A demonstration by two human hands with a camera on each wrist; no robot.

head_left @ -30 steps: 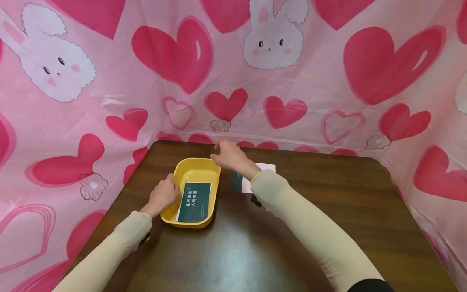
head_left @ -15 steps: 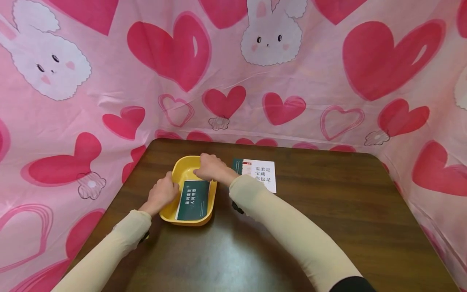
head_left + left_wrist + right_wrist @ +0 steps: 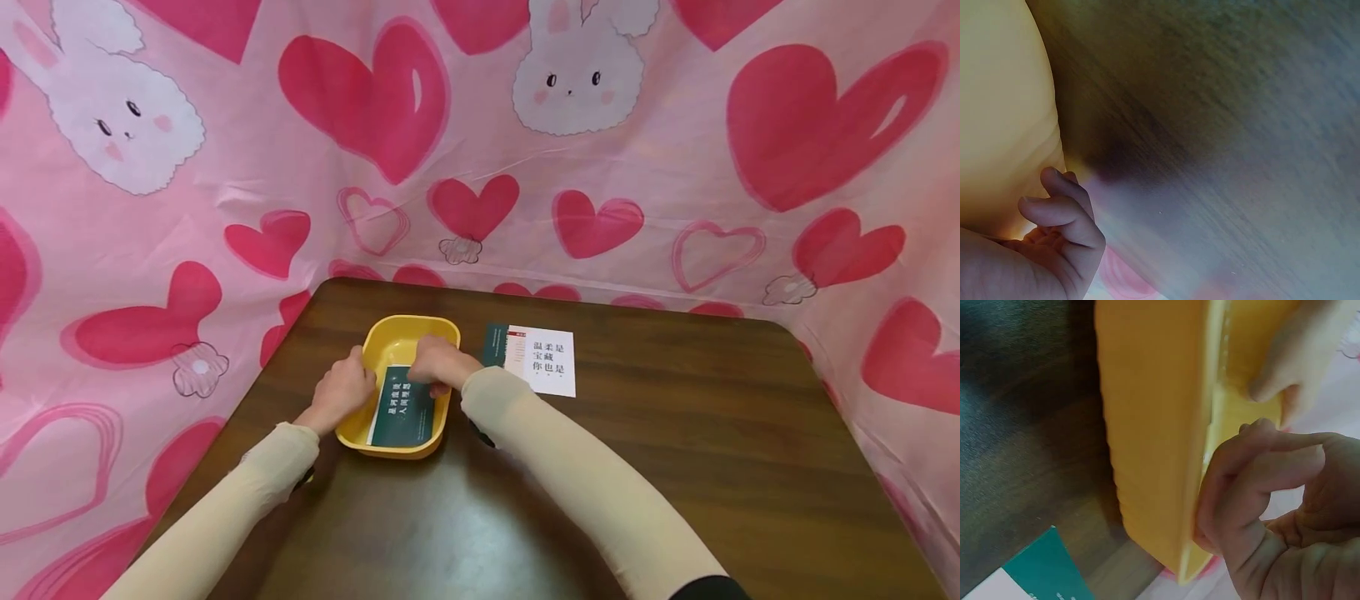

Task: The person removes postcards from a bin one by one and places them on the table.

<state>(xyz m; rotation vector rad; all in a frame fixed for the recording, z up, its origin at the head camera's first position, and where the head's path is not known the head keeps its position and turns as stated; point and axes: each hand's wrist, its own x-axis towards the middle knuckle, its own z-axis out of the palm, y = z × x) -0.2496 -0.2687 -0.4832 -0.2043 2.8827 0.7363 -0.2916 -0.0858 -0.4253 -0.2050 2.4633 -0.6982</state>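
Observation:
A yellow plastic basin [image 3: 448, 333] with rounded corners stands on the left part of the table. Inside it lies a dark green card [image 3: 401, 417] with white characters and a white strip along its left edge. My left hand [image 3: 345, 387] grips the basin's left rim, its fingers curled against the wall in the left wrist view. Bent over the basin's right side, my right hand [image 3: 441, 363] reaches in at the card's upper right corner. In the right wrist view its fingers [image 3: 1235, 506] are curled beside the rim; whether they pinch anything is hidden.
To the right of the basin, a white card [image 3: 551, 362] with dark characters lies on the brown wooden table [image 3: 675, 433], overlapping a green one [image 3: 493, 342]. Pink cloth [image 3: 480, 133] printed with hearts and rabbits hangs around the back and sides.
My right hand has moved from the basin's far right corner down and inward toward the card, uncovering the cards on the table. The left hand keeps its hold on the rim.

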